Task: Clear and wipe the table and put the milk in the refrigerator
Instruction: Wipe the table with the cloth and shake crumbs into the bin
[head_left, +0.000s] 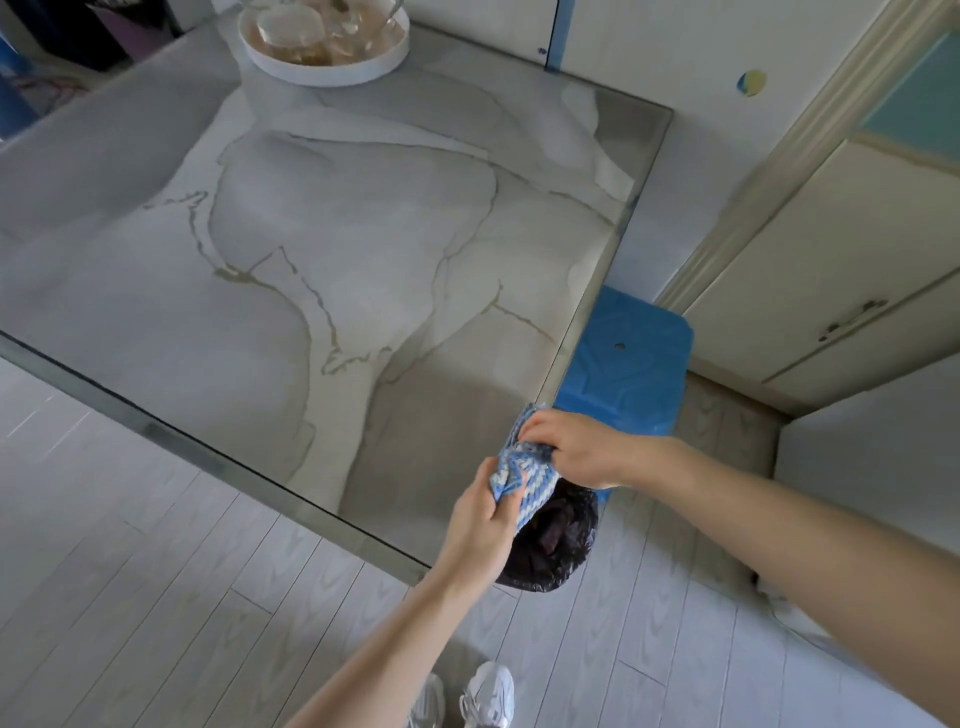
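A blue-and-white striped cloth (522, 475) hangs bunched between both hands, just past the near right corner of the marble-patterned table (322, 270). My left hand (480, 530) grips its lower end from below. My right hand (571, 449) pinches its upper end from the right. Directly beneath the cloth stands a bin lined with a black bag (558, 540). No milk is in view.
A white round tray (332, 70) with glass cups sits at the table's far edge. A blue plastic stool (634, 364) stands by the table's right side. Cream cabinet doors (831, 270) are at the right. Pale wood-look floor lies below; my shoes (485, 696) show.
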